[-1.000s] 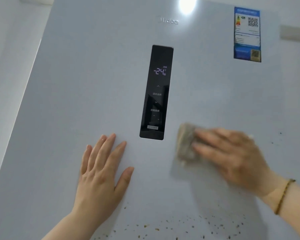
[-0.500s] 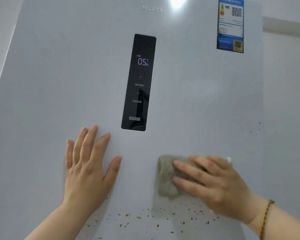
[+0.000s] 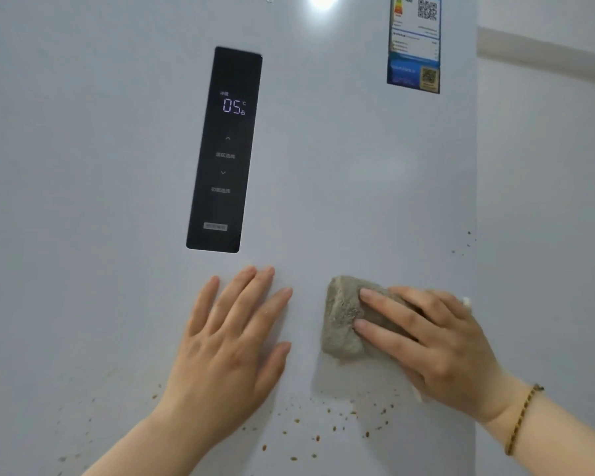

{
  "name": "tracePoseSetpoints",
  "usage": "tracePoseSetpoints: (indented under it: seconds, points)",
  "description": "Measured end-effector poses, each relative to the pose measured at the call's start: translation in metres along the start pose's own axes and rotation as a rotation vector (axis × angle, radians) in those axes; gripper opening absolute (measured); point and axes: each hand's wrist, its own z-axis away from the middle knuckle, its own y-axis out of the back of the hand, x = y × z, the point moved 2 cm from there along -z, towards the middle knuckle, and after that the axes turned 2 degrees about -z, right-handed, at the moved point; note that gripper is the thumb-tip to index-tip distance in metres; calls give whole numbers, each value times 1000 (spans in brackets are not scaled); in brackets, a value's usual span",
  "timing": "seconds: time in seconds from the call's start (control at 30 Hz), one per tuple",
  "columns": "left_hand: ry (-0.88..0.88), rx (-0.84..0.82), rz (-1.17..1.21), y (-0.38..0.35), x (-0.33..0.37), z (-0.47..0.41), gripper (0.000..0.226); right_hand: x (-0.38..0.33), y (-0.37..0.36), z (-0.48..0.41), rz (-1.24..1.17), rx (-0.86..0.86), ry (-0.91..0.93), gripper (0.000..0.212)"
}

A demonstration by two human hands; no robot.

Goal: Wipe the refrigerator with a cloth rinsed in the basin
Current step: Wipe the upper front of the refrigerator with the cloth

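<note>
Nearly the whole frame is taken up by the pale grey refrigerator (image 3: 117, 201) door, seen close and from slightly below, with a bright glare spot at the top centre. At the very top edge the bottoms of some raised brand letters show, cut off and unreadable. Right of the door's edge, a plain wall (image 3: 547, 201) fills the right side of the frame.

Left of centre sits a tall black control panel (image 3: 224, 149); it reads "05" with a °C mark in lit digits, with up and down arrows and small Chinese captions below, too faint to read. At upper right an energy label (image 3: 414, 46) is stuck on, blue-bordered, with coloured rating bars and two QR codes; its print is too small to read.

Below the panel, the left hand (image 3: 227, 345) lies flat on the door, fingers spread and holding nothing. Just beside it, in the lower right, the right hand (image 3: 430, 348) presses a bunched grey-brown cloth (image 3: 344, 321) against the door with fingers extended over it. A braided bracelet (image 3: 521, 419) circles the right wrist. Brown specks (image 3: 318, 438) dot the door below both hands, with a few more near its right edge.
</note>
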Motion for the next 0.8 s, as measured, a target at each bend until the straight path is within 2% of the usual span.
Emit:
tracePoseSetpoints:
  seconds: [0.07,0.13,0.23,0.3,0.4,0.5,0.57,0.63,0.8]
  points:
    - [29,-7,-22,-3,2,0,48,31,3,-3,68,27,-67,31]
    - [46,-7,-27,-4,6,1,49,63,5,-5,120,69,-240,34]
    - [65,-16,-42,-4,9,-1,50,83,1,-5,21,138,-523,42]
    - [94,-36,-17,-4,11,-1,52,73,0,6,-27,175,-610,43]
    - [132,-56,4,-5,13,0,54,40,1,34,-64,176,-615,43]
    - [131,-53,-2,-6,14,0,55,23,7,52,-109,126,-538,32]
    - [131,-48,-12,-7,15,-1,55,33,11,48,-105,81,-461,28]
    - [138,-46,-10,-8,15,-1,55,55,11,35,-84,59,-443,34]
    - [148,-44,-12,-8,16,0,55,83,-1,6,-87,150,-706,43]
